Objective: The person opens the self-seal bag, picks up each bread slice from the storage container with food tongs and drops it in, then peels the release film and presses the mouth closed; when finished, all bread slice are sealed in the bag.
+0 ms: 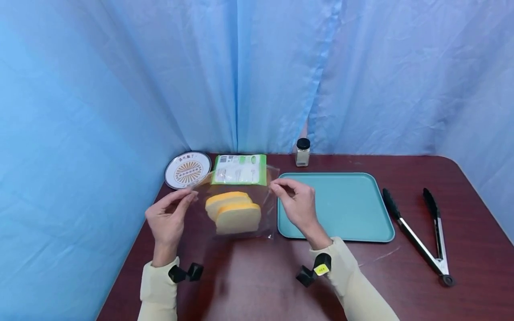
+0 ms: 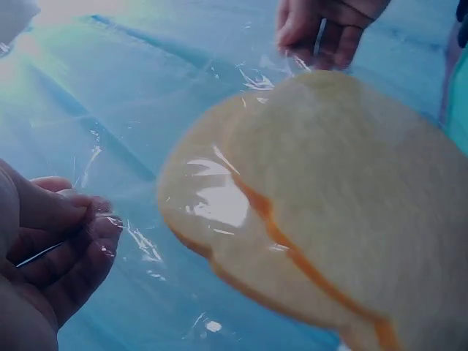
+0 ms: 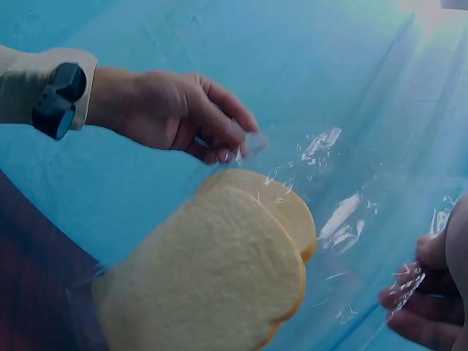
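A clear plastic bag hangs between my two hands above the table, with overlapping slices of bread inside it. My left hand pinches one upper corner of the bag between thumb and fingers. At the opposite corner, my right hand pinches the film in the same manner. In the left wrist view the bread slices show pale faces and an orange-brown crust through the shiny film. The right wrist view has the slices lying one over the other, low in the bag.
Behind the bag lie a green and white packet and a round patterned plate. A teal tray is right of the bag, with black-tipped tongs beyond it. A black-capped jar stands at the back, before blue curtains.
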`<state>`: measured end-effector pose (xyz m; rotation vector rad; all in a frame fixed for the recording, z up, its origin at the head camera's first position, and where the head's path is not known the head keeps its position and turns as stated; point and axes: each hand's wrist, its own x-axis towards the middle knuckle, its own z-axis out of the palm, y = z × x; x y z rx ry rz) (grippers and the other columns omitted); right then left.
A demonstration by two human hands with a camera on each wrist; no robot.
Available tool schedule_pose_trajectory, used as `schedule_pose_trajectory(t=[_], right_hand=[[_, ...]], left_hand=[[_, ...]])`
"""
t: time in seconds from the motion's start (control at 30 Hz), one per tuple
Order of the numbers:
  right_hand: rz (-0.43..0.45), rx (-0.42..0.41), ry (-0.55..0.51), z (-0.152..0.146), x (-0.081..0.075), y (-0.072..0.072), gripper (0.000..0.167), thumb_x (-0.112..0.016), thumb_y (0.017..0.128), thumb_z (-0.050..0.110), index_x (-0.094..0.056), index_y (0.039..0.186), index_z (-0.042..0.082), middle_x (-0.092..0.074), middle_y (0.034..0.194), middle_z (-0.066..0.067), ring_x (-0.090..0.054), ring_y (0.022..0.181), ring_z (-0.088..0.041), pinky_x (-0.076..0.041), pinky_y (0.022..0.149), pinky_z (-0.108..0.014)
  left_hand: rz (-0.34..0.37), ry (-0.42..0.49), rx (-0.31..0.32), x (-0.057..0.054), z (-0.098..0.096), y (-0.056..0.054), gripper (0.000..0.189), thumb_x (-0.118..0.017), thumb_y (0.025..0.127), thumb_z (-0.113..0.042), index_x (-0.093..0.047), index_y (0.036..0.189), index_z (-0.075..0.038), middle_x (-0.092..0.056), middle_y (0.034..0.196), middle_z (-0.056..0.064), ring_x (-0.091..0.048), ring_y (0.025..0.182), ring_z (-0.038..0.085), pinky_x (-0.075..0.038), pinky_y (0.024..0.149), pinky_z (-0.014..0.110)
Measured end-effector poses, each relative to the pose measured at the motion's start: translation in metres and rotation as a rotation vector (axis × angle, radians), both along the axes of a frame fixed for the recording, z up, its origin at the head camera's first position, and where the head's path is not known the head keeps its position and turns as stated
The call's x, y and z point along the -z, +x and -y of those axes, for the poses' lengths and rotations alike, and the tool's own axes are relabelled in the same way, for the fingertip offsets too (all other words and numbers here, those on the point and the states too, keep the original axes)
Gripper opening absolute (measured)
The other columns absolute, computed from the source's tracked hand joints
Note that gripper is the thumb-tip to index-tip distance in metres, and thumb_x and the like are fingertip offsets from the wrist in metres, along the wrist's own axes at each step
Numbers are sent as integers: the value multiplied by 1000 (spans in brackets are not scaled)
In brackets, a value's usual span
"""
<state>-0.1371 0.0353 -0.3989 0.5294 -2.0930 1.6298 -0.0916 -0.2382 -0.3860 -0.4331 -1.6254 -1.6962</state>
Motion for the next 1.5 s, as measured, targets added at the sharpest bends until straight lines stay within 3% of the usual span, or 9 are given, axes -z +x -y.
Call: schedule_pose_trajectory(t=[0.2,0.47,0.6,0.73,0.9,1.1,1.2,1.33,1.5], right_hand=[[-53,-19,-49,-3,2,0,8,-70,92,5,-77,95,1,-77,84,-13,-73,74,-19,-57,68,-13],[-116,-17,-106,-5,4,1,8,-70,90,-1,-77,93,0,-76,81,-15,-72,71,-19,-59,71,-14],[-105,-19,-124,-7,7,2,9,-70,90,-2,-77,94,0,-75,81,-17,-73,71,-19,-60,71,-15],[-111,-42,-94,-8,7,3,9,-70,89,-2,-77,93,2,-75,80,-15,-72,71,-16,-59,70,-14],[-138,-82,-49,-9,4,10,9,-72,87,-4,-77,90,3,-75,78,-11,-72,69,-15,-58,66,-13],[-152,-152,-30,-9,-4,31,14,-71,87,-6,-77,89,6,-74,77,-8,-70,66,-14,-54,57,-14],[-143,-220,-50,-6,-7,44,16,-69,87,-9,-76,90,5,-74,76,-9,-68,65,-12,-54,54,-15],[-134,-310,-79,2,-5,64,13,-68,86,-10,-75,88,1,-74,77,-13,-69,64,-14,-58,58,-17],[-191,-396,-50,10,-3,91,9,-70,85,-8,-74,88,0,-75,79,-13,-70,65,-14,-60,61,-16]], left_hand=[[-47,-31,-19,-4,-5,-1,16,-63,79,27,-63,95,31,-79,92,4,-75,78,11,-63,73,23],[-79,18,-80,5,-7,-2,17,-63,79,27,-63,96,30,-79,91,5,-76,76,11,-63,73,26],[-61,15,-62,9,-8,-5,17,-63,80,26,-63,97,30,-79,92,2,-76,77,10,-63,73,25],[-49,35,-67,13,-5,-1,19,-64,79,27,-64,97,29,-79,91,3,-76,75,11,-63,72,24],[-50,62,-30,11,2,9,20,-62,77,30,-63,97,30,-79,90,9,-76,74,15,-64,73,26],[-33,40,36,6,15,26,24,-59,76,34,-61,100,31,-79,92,11,-77,75,17,-64,74,26],[-36,65,107,5,24,36,25,-57,77,35,-60,101,32,-79,92,14,-77,76,20,-64,73,28],[-39,132,221,7,36,53,28,-50,78,38,-59,103,32,-78,92,21,-78,78,25,-64,71,32],[-15,185,273,12,49,78,33,-44,78,41,-58,106,33,-76,94,25,-77,80,29,-64,71,34]])
